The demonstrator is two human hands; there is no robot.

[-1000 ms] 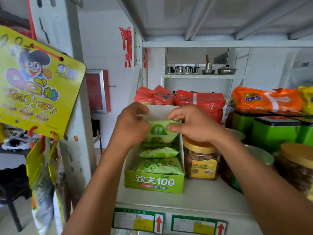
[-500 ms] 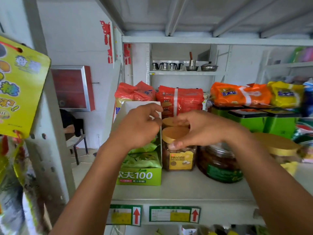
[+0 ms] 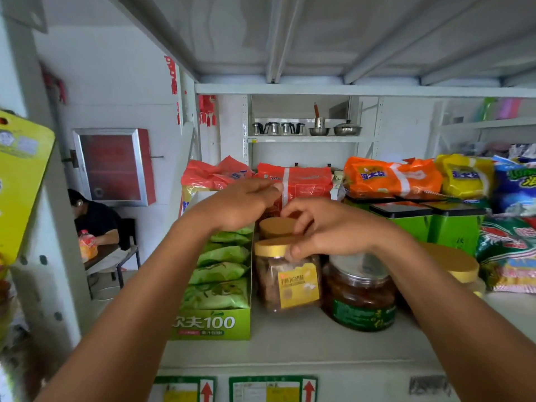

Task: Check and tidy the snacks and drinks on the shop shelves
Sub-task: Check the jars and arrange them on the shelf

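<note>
A green display box point(image 3: 211, 323) of several green snack packets point(image 3: 220, 271) stands at the left of the white shelf point(image 3: 290, 346). Right beside it is a clear biscuit jar point(image 3: 290, 285) with a tan lid and yellow label, with a second tan-lidded jar point(image 3: 275, 226) behind it. My right hand point(image 3: 327, 227) grips the front jar's lid, thumb at its front edge. My left hand point(image 3: 240, 204) hovers over the back of the green box with its fingers stretched toward the red packets point(image 3: 304, 181); it holds nothing.
A dark jar with a green label point(image 3: 359, 297), green tins point(image 3: 406, 224), orange and yellow bags point(image 3: 388, 175) and another tan-lidded jar point(image 3: 452, 262) crowd the shelf's right. A yellow card point(image 3: 20, 175) hangs at far left. A person point(image 3: 92, 221) sits beyond the shelf post.
Both hands have left the green packet in the box. My right hand moved right onto the front jar's lid; my left hand rose toward the back of the box. The view shifted right.
</note>
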